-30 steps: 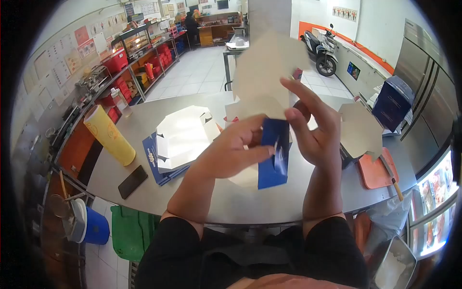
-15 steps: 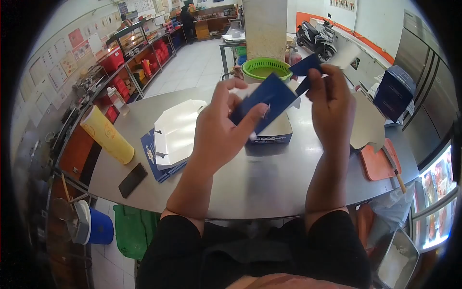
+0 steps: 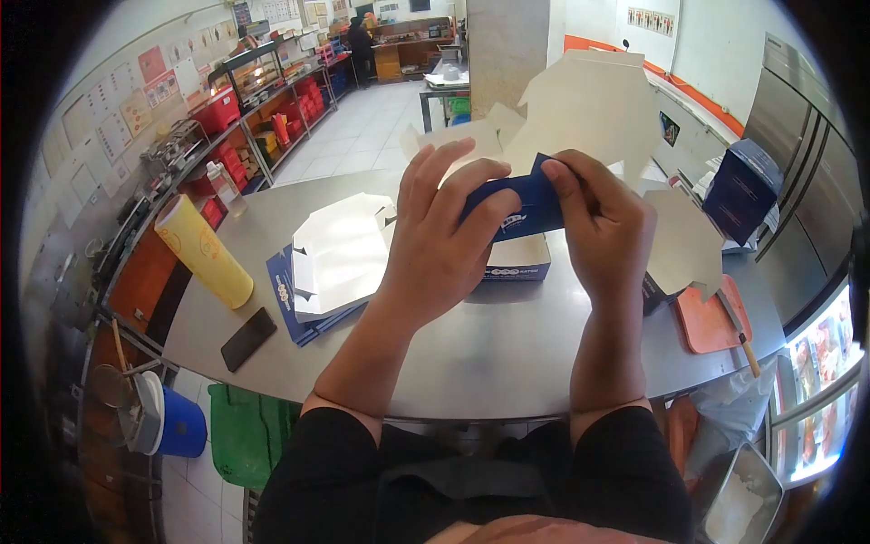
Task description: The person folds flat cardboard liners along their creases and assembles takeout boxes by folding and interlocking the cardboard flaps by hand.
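Note:
A partly folded cardboard box [image 3: 589, 113], blue outside and pale inside, is held up over the steel table. My left hand [image 3: 453, 218] grips its blue side panel at the left, with the upper fingers spread. At the panel's right corner, my right hand [image 3: 603, 208] pinches the card between thumb and fingers. Just below stands another open box with a blue printed wall [image 3: 517, 271], partly hidden by my hands. To the left, an unfolded white box blank [image 3: 343, 254] lies on blue flat boxes [image 3: 288, 308].
On the table [image 3: 444, 363] are a yellow roll [image 3: 204, 252] and a black phone [image 3: 248, 339] at left. At right, an open box [image 3: 686, 238] stands near an orange cutting board [image 3: 711, 317] with a knife [image 3: 739, 322]. A person [image 3: 360, 50] stands far back.
The blue panel has turned to show its printed side, and the box's large pale lid has swung up into view. My right hand has moved down and closer to my left.

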The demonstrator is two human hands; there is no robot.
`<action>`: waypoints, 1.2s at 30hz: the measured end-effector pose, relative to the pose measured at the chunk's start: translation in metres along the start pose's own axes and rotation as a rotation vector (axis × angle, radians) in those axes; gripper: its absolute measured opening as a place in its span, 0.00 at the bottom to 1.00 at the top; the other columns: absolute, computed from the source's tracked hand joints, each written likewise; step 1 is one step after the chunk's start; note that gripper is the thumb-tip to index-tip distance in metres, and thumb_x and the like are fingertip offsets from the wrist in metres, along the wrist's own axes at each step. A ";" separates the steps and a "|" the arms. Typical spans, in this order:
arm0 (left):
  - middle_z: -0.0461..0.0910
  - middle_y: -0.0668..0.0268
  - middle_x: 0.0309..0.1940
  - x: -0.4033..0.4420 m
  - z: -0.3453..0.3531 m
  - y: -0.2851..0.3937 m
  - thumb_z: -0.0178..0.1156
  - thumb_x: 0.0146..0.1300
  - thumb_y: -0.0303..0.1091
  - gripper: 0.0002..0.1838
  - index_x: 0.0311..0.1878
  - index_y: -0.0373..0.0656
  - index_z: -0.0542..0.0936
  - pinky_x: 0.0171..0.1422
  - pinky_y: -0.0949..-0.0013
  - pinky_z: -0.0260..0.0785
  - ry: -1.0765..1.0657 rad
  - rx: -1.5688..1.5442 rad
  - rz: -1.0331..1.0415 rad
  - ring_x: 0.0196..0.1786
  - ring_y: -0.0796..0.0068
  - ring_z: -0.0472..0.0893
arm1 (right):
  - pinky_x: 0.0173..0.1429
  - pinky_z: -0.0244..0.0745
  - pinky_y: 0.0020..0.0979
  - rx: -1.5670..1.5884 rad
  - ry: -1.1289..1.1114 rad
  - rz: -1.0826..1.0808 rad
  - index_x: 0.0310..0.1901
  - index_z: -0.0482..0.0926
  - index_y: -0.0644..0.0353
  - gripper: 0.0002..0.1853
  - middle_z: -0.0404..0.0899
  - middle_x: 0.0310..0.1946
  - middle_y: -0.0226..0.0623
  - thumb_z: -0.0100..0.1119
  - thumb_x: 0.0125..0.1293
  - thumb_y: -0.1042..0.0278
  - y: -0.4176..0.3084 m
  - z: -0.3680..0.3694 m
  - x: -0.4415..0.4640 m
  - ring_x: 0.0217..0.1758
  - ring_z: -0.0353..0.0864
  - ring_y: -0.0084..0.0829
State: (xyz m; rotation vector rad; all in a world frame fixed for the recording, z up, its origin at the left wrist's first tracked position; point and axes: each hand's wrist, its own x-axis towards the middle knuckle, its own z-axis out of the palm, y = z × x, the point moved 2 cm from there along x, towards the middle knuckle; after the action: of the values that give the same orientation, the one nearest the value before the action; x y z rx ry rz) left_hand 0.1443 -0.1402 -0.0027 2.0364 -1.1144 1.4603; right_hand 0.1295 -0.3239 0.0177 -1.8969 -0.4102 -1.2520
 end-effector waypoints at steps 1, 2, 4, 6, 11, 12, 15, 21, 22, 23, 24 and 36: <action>0.75 0.66 0.64 0.000 0.000 0.000 0.71 0.52 0.19 0.24 0.51 0.52 0.80 0.82 0.35 0.59 -0.001 -0.009 -0.002 0.77 0.48 0.68 | 0.33 0.76 0.32 -0.018 -0.003 -0.035 0.46 0.90 0.53 0.06 0.86 0.25 0.39 0.71 0.72 0.63 0.000 0.002 -0.001 0.26 0.87 0.34; 0.75 0.66 0.65 0.000 0.001 0.000 0.71 0.53 0.19 0.23 0.51 0.53 0.80 0.82 0.35 0.59 -0.007 0.001 0.004 0.78 0.48 0.67 | 0.33 0.77 0.33 -0.035 -0.005 -0.069 0.46 0.90 0.53 0.06 0.86 0.26 0.39 0.70 0.73 0.63 -0.001 0.003 -0.001 0.27 0.87 0.37; 0.74 0.66 0.67 0.000 0.001 0.002 0.70 0.55 0.20 0.21 0.51 0.53 0.80 0.82 0.33 0.57 -0.019 0.019 0.012 0.80 0.48 0.65 | 0.34 0.78 0.34 -0.053 -0.071 -0.151 0.45 0.91 0.53 0.06 0.86 0.26 0.40 0.68 0.74 0.64 0.000 0.006 -0.004 0.29 0.88 0.40; 0.72 0.63 0.70 -0.002 0.004 0.001 0.70 0.56 0.21 0.21 0.51 0.54 0.81 0.84 0.32 0.52 -0.031 0.049 0.024 0.82 0.46 0.62 | 0.34 0.77 0.34 -0.073 -0.106 -0.195 0.45 0.90 0.52 0.06 0.86 0.26 0.39 0.67 0.75 0.64 0.002 0.008 -0.005 0.28 0.87 0.40; 0.50 0.47 0.82 -0.007 0.007 -0.011 0.75 0.58 0.28 0.41 0.74 0.59 0.70 0.87 0.27 0.31 0.064 0.071 -0.155 0.86 0.31 0.46 | 0.33 0.72 0.29 0.079 -0.136 0.138 0.47 0.84 0.58 0.09 0.82 0.23 0.35 0.60 0.81 0.62 -0.001 0.003 -0.001 0.25 0.81 0.28; 0.46 0.47 0.83 -0.011 0.013 -0.018 0.75 0.60 0.28 0.45 0.78 0.60 0.63 0.86 0.26 0.30 0.163 -0.145 -0.273 0.87 0.33 0.45 | 0.34 0.71 0.28 0.209 -0.107 0.149 0.47 0.82 0.59 0.12 0.80 0.24 0.34 0.58 0.83 0.60 0.000 0.003 0.000 0.26 0.78 0.26; 0.34 0.49 0.85 -0.010 0.013 -0.024 0.71 0.70 0.33 0.58 0.85 0.57 0.35 0.85 0.24 0.38 0.310 -0.912 -0.740 0.87 0.44 0.48 | 0.37 0.68 0.25 0.419 -0.081 0.151 0.46 0.77 0.65 0.23 0.73 0.28 0.28 0.48 0.87 0.49 0.000 -0.006 0.002 0.31 0.71 0.18; 0.84 0.63 0.62 -0.024 0.008 -0.050 0.57 0.80 0.55 0.25 0.71 0.52 0.76 0.69 0.42 0.77 0.400 -1.972 -0.659 0.67 0.61 0.82 | 0.37 0.64 0.26 0.330 -0.228 0.047 0.41 0.75 0.62 0.22 0.69 0.27 0.28 0.48 0.86 0.50 -0.001 -0.001 0.001 0.30 0.67 0.20; 0.84 0.62 0.61 -0.029 0.008 -0.053 0.60 0.77 0.52 0.26 0.71 0.51 0.75 0.68 0.45 0.77 0.418 -1.920 -0.637 0.66 0.61 0.83 | 0.37 0.63 0.26 0.280 -0.274 0.014 0.40 0.75 0.62 0.22 0.68 0.27 0.28 0.48 0.86 0.51 0.000 0.001 0.001 0.30 0.66 0.20; 0.83 0.62 0.60 -0.034 0.008 -0.055 0.63 0.75 0.50 0.27 0.71 0.49 0.73 0.67 0.48 0.78 0.437 -1.866 -0.617 0.64 0.61 0.83 | 0.35 0.61 0.27 0.321 -0.319 0.037 0.39 0.74 0.63 0.18 0.67 0.27 0.28 0.53 0.84 0.55 0.002 0.004 0.002 0.30 0.63 0.20; 0.83 0.62 0.59 -0.039 0.009 -0.058 0.66 0.72 0.47 0.29 0.71 0.48 0.72 0.67 0.51 0.79 0.456 -1.813 -0.599 0.62 0.61 0.84 | 0.34 0.61 0.26 0.313 -0.366 0.096 0.39 0.74 0.63 0.17 0.69 0.27 0.28 0.55 0.83 0.57 0.002 0.005 0.002 0.30 0.65 0.19; 0.58 0.46 0.69 -0.015 0.007 -0.021 0.88 0.32 0.46 0.46 0.61 0.65 0.77 0.71 0.47 0.65 0.310 -0.426 -0.127 0.71 0.37 0.66 | 0.62 0.69 0.33 0.665 -0.330 -0.080 0.63 0.77 0.74 0.57 0.84 0.52 0.45 0.48 0.67 0.14 0.000 -0.005 -0.010 0.55 0.79 0.30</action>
State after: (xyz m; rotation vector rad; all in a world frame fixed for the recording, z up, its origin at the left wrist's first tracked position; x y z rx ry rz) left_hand 0.1624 -0.1269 -0.0162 1.5034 -1.0383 1.2876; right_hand 0.1215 -0.3263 0.0100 -1.5032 -0.9531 -0.7112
